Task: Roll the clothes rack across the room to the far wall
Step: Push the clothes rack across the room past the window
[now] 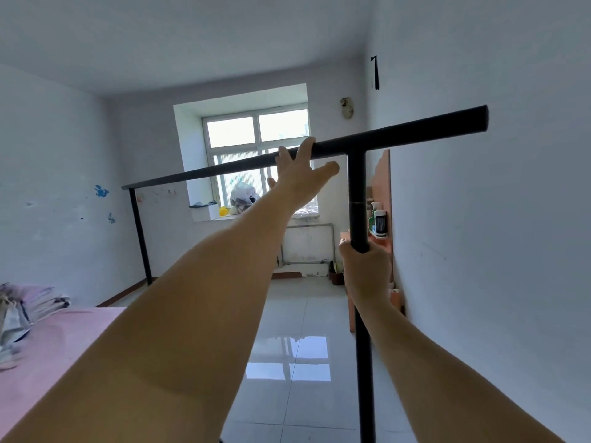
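The black clothes rack [357, 199] stands in the room on the tiled floor [297, 314], its top bar running from upper right down to a far upright near the left wall. The left hand [299, 174] reaches up to the top bar with fingers spread wide, fingertips touching or just over the bar, not closed on it. The right hand [364, 266] is wrapped around the near upright below the T-joint. A window [256, 145] sits in the far wall, and a pink bed [48, 346] lies at the lower left
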{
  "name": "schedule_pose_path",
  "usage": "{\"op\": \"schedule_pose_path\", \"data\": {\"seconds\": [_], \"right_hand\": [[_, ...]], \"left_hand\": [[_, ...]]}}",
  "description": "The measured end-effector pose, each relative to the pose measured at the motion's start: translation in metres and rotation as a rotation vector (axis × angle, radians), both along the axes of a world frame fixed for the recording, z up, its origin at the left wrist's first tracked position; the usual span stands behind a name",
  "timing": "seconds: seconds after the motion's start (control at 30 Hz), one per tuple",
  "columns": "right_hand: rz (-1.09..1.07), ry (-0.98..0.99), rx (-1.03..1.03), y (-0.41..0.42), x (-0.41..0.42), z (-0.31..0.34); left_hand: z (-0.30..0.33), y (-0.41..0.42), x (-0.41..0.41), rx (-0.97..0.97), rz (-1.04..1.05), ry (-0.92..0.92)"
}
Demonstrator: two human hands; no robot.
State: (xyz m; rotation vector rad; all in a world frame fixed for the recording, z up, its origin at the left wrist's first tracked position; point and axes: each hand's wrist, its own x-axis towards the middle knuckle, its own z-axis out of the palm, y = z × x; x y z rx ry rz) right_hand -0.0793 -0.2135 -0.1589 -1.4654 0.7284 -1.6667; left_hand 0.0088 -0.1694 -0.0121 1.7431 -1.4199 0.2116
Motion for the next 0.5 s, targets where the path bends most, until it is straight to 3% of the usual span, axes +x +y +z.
{"op": "schedule_pose_path", "data": {"seconds": [0.5], "right_hand": [[-0.120, 0.025, -0.026, -0.055, 0.069, -0.001]], "left_hand": [[0.010, -0.053, 0.073, 0.019, -0.056, -0.113]]}}
